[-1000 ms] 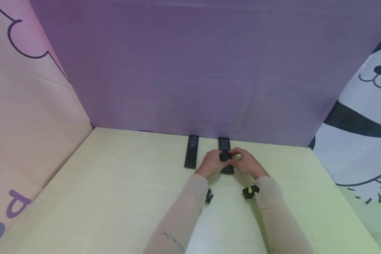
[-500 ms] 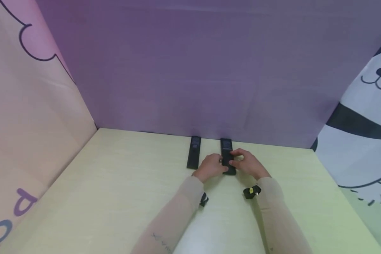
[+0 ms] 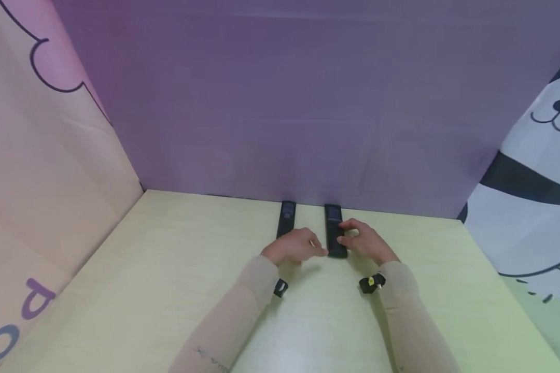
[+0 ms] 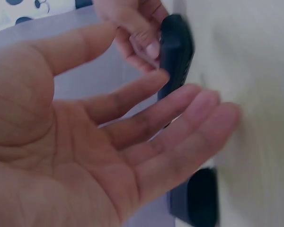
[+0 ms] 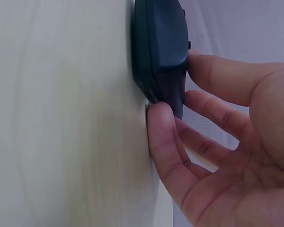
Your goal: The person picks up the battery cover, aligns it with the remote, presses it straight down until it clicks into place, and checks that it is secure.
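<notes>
Two black remote controls lie lengthwise on the table by the purple wall. My right hand (image 3: 365,241) is at the right-hand remote (image 3: 334,233), its thumb and index fingertip at the right edge. In the right wrist view, the thumb (image 5: 213,71) meets the button face while the other fingertips stay beside the remote's side (image 5: 163,42), loosely bent. My left hand (image 3: 296,245) hovers close over the table, left of that remote's near end, with spread, relaxed fingers and a bare palm (image 4: 75,156). Behind it, the left-hand remote (image 3: 287,217) has its near end hidden.
The pale wooden table (image 3: 168,259) runs up to a purple back wall (image 3: 261,103). A printed panel (image 3: 42,155) stands at the left and a panda-print panel (image 3: 532,207) at the right. Black wrist cameras (image 3: 372,283) hang beneath both sleeves.
My left hand has let go of the right-hand remote and moved left and nearer, over the near end of the left-hand remote. The right hand has stayed in place.
</notes>
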Demonstrator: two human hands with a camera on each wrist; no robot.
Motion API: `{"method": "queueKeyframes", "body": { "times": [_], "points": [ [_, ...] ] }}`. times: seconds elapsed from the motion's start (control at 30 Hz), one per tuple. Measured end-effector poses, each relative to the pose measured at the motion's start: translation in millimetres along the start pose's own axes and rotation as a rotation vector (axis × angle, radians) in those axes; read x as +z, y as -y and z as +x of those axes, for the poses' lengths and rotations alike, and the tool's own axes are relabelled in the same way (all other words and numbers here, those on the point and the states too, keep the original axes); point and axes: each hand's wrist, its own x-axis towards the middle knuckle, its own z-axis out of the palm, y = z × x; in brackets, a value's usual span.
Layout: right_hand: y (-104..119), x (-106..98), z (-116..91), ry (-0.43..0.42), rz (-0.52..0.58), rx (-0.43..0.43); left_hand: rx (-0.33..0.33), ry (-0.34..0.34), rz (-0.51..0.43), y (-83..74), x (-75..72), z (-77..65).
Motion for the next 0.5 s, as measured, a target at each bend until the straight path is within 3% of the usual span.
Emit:
{"method": "queueKeyframes", "body": {
  "times": [0.3,0.5],
  "points": [
    [-2,0,0,0.016,-0.009,-0.019,-0.04,0.15,0.06,7.8,-26.5,-19.2],
    [-5,-5,-4,0.049,0.049,-0.031,-0.135,0.142,0.03,20.6,-48.5,-31.4]
  ]
}}
